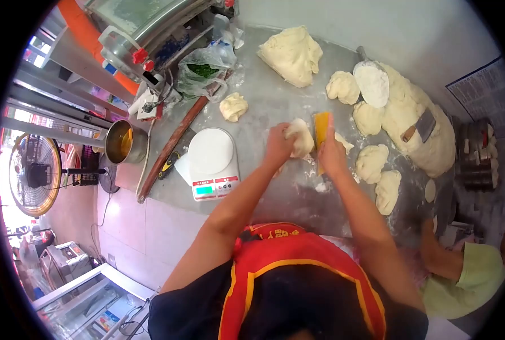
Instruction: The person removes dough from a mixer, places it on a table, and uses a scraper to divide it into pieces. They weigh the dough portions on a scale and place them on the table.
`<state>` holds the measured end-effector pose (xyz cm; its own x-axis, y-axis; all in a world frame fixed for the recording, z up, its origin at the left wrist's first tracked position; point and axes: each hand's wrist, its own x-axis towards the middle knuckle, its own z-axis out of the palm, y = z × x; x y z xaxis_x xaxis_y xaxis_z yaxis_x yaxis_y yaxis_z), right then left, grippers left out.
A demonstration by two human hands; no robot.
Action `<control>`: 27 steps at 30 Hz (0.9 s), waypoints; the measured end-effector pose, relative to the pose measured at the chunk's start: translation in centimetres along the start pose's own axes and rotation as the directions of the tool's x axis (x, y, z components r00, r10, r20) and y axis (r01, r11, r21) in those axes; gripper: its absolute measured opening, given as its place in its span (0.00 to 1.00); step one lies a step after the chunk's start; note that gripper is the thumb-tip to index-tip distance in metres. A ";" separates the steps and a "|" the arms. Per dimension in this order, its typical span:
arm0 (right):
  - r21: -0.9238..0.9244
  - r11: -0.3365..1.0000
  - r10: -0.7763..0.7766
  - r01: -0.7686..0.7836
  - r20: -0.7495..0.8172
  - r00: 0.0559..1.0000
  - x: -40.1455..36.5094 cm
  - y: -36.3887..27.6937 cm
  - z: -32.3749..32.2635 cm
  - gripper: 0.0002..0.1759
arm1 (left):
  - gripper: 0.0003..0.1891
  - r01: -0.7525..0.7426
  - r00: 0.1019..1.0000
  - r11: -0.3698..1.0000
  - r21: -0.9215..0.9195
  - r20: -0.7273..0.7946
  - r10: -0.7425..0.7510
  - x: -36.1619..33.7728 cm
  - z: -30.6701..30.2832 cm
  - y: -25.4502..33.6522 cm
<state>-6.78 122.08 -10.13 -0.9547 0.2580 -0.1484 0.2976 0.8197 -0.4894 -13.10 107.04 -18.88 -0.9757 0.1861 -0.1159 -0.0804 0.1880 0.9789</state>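
My left hand is closed on a piece of dough above the metal work table. In my right hand is a yellow dough scraper, standing on edge just right of that piece. A small dough scrap lies beside the scraper, partly hidden by my fingers. To my left sits a white kitchen scale with a lit display and nothing on its pan. Beyond it is a small dough lump.
A large dough mass, with a metal scraper on it, and several lumps lie to the right. More dough rests at the back. A wooden rolling pin lies left. A co-worker in a green shirt stands at lower right.
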 end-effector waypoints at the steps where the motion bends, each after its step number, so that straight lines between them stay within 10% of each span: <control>1: 0.009 1.000 -0.009 0.009 -0.004 1.000 0.0 0.3 0.3 0.52 | 0.18 0.102 0.991 0.982 -0.161 -0.063 -0.114 -0.7 -0.7 1.8; 2: 0.020 1.000 -0.017 0.017 -0.010 1.000 0.1 0.7 0.6 0.52 | 0.17 0.188 0.967 0.928 -0.322 -0.106 -0.232 -1.2 -1.2 2.8; 5: 0.000 0.999 -0.039 0.039 -0.018 0.999 -0.1 1.3 0.3 0.51 | 0.21 0.192 0.958 0.980 -0.057 -0.207 -0.200 -0.7 -1.5 -0.7; 8: -0.002 0.999 -0.051 0.051 -0.054 0.997 -1.2 -1.3 -2.3 0.49 | 0.27 0.357 0.851 0.885 0.298 0.286 -0.440 0.7 -5.8 2.8; 11: 0.061 0.988 -0.136 0.141 -0.077 0.988 -2.7 -3.5 -4.1 0.47 | 0.30 0.106 0.994 0.849 0.518 -0.067 -0.084 0.0 -6.3 4.1; 14: 0.052 0.982 -0.183 0.182 0.008 0.983 -3.0 -5.9 -4.3 0.46 | 0.31 -0.265 0.961 0.765 0.587 0.094 0.261 -0.1 -4.6 1.8; 27: -0.081 0.987 -0.116 0.137 0.226 0.967 1.2 -7.8 2.5 0.50 | 0.26 0.107 0.989 0.886 0.451 -0.143 -0.047 -1.5 -2.9 2.4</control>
<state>-10.27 114.71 -8.59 -0.9590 0.0394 -0.2808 0.1636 0.8858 -0.4342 -12.38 104.45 -15.91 -0.9900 0.0371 -0.1360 -0.0838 0.6211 0.7792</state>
